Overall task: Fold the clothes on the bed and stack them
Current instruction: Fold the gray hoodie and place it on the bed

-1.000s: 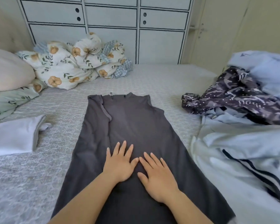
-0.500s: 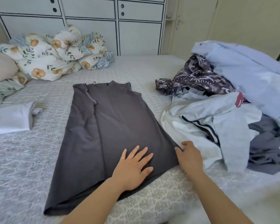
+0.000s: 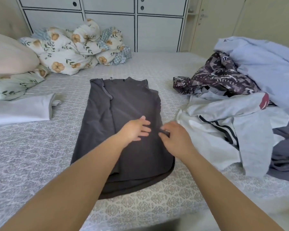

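Observation:
A dark grey sleeveless dress (image 3: 123, 105) lies lengthwise on the bed (image 3: 32, 155), neck end far from me. Its right side is folded in over the middle. My left hand (image 3: 136, 130) rests flat on the dress, fingers straight and pointing right. My right hand (image 3: 175, 137) pinches a fold of the grey cloth at the folded edge, close beside my left hand. A folded white garment (image 3: 22, 109) lies at the left. A pile of unfolded clothes (image 3: 240, 114) sits at the right.
A flowered duvet (image 3: 73, 50) is bunched at the head of the bed, with pillows (image 3: 8, 57) to its left. White cupboards (image 3: 107, 22) stand behind. The pile holds a dark patterned garment (image 3: 220, 77) and pale blue cloth (image 3: 265, 60).
My right hand took the dress's right edge near the pile and carried it inward over the middle. My left hand moved up the dress. The view tilted back to centre.

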